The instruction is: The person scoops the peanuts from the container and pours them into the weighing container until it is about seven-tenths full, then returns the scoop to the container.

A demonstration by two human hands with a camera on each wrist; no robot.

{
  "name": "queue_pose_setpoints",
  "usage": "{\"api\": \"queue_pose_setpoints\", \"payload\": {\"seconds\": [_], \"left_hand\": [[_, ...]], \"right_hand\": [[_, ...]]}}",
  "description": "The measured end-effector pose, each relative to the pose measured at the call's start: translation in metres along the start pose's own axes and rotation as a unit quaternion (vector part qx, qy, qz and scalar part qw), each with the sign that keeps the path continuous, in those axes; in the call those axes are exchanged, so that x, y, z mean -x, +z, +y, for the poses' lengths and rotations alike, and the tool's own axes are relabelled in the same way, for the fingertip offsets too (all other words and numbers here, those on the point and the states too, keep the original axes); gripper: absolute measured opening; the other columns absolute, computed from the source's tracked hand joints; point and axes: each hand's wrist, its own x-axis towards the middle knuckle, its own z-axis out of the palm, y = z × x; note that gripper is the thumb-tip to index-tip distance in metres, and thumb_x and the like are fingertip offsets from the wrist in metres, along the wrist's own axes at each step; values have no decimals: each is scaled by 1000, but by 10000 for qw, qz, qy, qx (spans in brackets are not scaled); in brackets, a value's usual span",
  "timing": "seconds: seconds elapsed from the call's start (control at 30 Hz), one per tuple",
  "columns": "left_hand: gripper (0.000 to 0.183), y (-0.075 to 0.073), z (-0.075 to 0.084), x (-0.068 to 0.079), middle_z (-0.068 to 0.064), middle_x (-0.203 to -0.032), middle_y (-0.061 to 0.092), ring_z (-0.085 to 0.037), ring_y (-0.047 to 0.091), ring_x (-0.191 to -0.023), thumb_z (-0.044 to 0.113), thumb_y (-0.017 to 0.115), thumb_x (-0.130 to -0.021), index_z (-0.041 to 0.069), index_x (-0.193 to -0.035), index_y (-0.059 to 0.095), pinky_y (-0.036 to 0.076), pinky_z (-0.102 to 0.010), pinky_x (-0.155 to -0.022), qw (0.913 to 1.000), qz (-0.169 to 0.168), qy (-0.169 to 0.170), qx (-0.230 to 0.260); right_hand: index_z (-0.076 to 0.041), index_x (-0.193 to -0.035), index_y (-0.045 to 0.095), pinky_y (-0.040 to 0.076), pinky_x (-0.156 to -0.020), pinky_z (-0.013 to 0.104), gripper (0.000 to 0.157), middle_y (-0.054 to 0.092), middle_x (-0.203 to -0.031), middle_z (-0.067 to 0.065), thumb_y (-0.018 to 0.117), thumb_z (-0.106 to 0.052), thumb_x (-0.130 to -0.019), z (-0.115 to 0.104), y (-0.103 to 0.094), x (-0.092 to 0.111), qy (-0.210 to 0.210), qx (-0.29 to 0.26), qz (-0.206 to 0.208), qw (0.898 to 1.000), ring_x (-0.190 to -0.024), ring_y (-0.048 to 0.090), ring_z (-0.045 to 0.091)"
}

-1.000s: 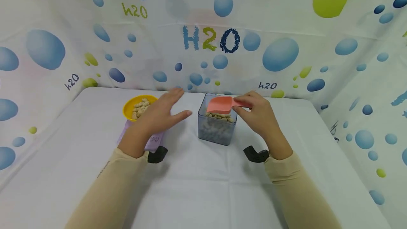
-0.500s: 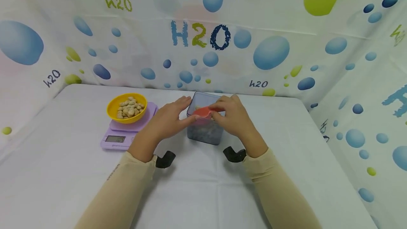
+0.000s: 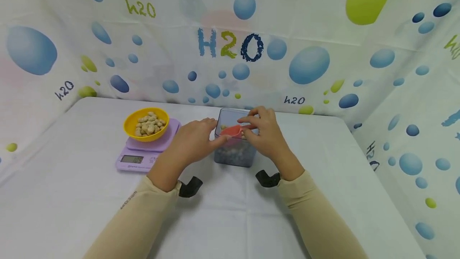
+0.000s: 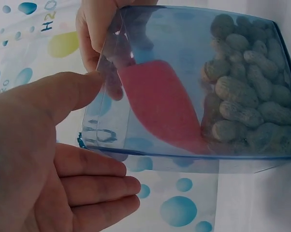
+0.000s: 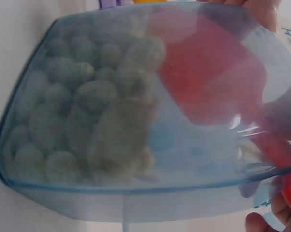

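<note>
A clear blue-grey plastic container, partly filled with peanuts in their shells, stands near the back of the table. My right hand pinches the handle of a coral-red scoop. Through the clear wall in the left wrist view, the scoop's blade shows inside the container, its tip against the peanuts. My left hand is at the container's left side, thumb right at the rim and other fingers fairly straight. In the right wrist view the scoop lies beyond the peanuts.
To the left, a yellow bowl of unshelled peanuts sits on a lavender kitchen scale with a lit display. A white cloth covers the table. Behind it hangs a patterned curtain with blue and green spots.
My right hand has lowered the scoop from over the container's top into it. My left hand has come from near the bowl to the container's side. The head view has shifted slightly.
</note>
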Motion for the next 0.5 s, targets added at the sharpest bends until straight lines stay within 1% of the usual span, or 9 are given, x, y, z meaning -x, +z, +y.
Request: {"api": "queue_pose_setpoints", "payload": {"seconds": [0.1, 0.23, 0.37, 0.5], "left_hand": [[70, 0, -1, -2, -12, -136, 60, -30, 63, -114, 58, 57, -93, 5, -138, 55, 53, -49, -96, 9998, -92, -89, 132], [72, 0, -4, -3, -12, -140, 58, -31, 61, -120, 60, 55, -93, 7, -142, 52, 51, -51, -99, 9990, -218, -186, 350], [73, -2, -6, -5, -11, -140, 58, -31, 59, -122, 63, 52, -93, 9, -143, 51, 50, -52, -100, 9982, -285, -249, 471], [75, -4, -7, -7, -10, -141, 57, -31, 58, -125, 66, 49, -93, 10, -144, 51, 48, -53, -101, 9979, -281, -224, 530]], "right_hand": [[-10, -111, 75, 43, -76, 41, 26, 53, -111, 11, 65, -16, -88, 3, 3, 0, -103, -145, 303, 9994, -99, 43, 27], [-8, -111, 73, 45, -82, 43, 26, 52, -112, 12, 70, -15, -86, 4, 6, 0, -277, -273, 623, 9973, -102, 46, 27], [-8, -110, 73, 47, -83, 43, 26, 52, -114, 13, 72, -17, -86, 5, 8, -1, -337, -302, 787, 9959, -102, 47, 27], [-7, -111, 73, 47, -84, 43, 27, 51, -116, 13, 73, -17, -86, 7, 9, 0, -277, -312, 800, 9959, -102, 46, 27]]}}
